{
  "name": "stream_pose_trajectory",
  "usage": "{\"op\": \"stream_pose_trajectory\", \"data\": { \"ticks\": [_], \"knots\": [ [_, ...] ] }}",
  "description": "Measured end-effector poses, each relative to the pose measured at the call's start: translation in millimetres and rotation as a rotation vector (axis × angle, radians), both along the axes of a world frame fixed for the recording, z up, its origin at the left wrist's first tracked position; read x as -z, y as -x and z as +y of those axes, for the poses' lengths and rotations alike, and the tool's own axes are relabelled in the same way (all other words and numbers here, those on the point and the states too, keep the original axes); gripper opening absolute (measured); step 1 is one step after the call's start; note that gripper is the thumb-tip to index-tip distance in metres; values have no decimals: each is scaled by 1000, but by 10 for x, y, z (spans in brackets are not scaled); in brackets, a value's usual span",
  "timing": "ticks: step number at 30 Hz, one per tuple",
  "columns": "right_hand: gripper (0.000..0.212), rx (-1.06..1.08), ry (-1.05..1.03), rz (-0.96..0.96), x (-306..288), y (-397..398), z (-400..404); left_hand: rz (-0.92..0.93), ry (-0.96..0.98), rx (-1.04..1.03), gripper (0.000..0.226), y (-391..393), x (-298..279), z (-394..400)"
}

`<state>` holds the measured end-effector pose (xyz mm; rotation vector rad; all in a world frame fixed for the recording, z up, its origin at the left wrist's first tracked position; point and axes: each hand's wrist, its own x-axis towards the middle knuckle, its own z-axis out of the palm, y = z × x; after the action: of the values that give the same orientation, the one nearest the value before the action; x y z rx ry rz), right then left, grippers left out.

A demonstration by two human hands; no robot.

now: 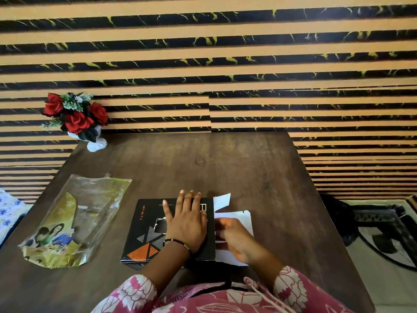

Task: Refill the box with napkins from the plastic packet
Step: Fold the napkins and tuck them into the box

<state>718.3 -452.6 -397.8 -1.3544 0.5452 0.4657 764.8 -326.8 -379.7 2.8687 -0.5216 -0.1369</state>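
Observation:
A black napkin box [144, 233] with orange and grey triangles lies flat near the table's front edge. My left hand [186, 222] rests flat on its top, fingers spread. The box's right end is open, with white flaps [222, 201] folded outward. My right hand [234, 239] is at that open end, fingers curled on a white flap [244, 219]. The clear plastic packet [74, 222] with a printed gold label lies flat and looks empty, to the left of the box.
A white vase of red roses [79, 118] stands at the table's far left corner. The dark wooden table [225, 163] meets a striped wall at the back. A patterned rug [383, 233] lies on the floor to the right.

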Motion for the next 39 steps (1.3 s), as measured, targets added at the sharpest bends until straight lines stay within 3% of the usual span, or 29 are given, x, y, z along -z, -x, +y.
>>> {"op": "stream_pose_trajectory", "data": {
  "ticks": [3, 6, 9, 11, 13, 18, 20, 23, 29, 32, 35, 39],
  "knots": [
    [43, -94, -150, 7, 0, -6, 10, -11, 2, -7, 52, 1, -1, -24],
    [40, 103, -205, -17, 19, -13, -88, -14, 19, -11, 62, 5, -2, -14],
    [31, 410, -3, -88, 33, -36, -249, -15, 37, -15, 53, 5, -5, -21],
    [44, 436, 176, -158, 21, -56, -345, -15, 36, -11, 50, 7, -10, -23],
    [56, 324, 199, -200, -22, -74, -360, -17, 41, -11, 49, 0, -19, -27],
    [42, 186, 272, -213, -62, 51, -381, -43, 54, 23, 54, -23, -33, -28],
    [49, 41, 312, -225, -81, 131, -412, -83, 44, 143, 58, -15, -27, -31],
    [52, -237, 367, -250, -91, 210, -297, -99, -8, 331, 40, -4, -4, -45],
    [49, -494, 412, -304, -152, 249, -352, -121, 31, 313, 48, -12, 50, -40],
    [74, -708, 407, -271, -191, 276, -500, -101, 35, 304, 38, -1, 60, -43],
    [99, -863, 583, -284, -220, 268, -512, -112, 51, 287, 32, -3, 68, -51],
    [100, -789, 828, -289, -158, 275, -459, -118, 68, 314, 34, -1, 69, -27]
  ]
}}
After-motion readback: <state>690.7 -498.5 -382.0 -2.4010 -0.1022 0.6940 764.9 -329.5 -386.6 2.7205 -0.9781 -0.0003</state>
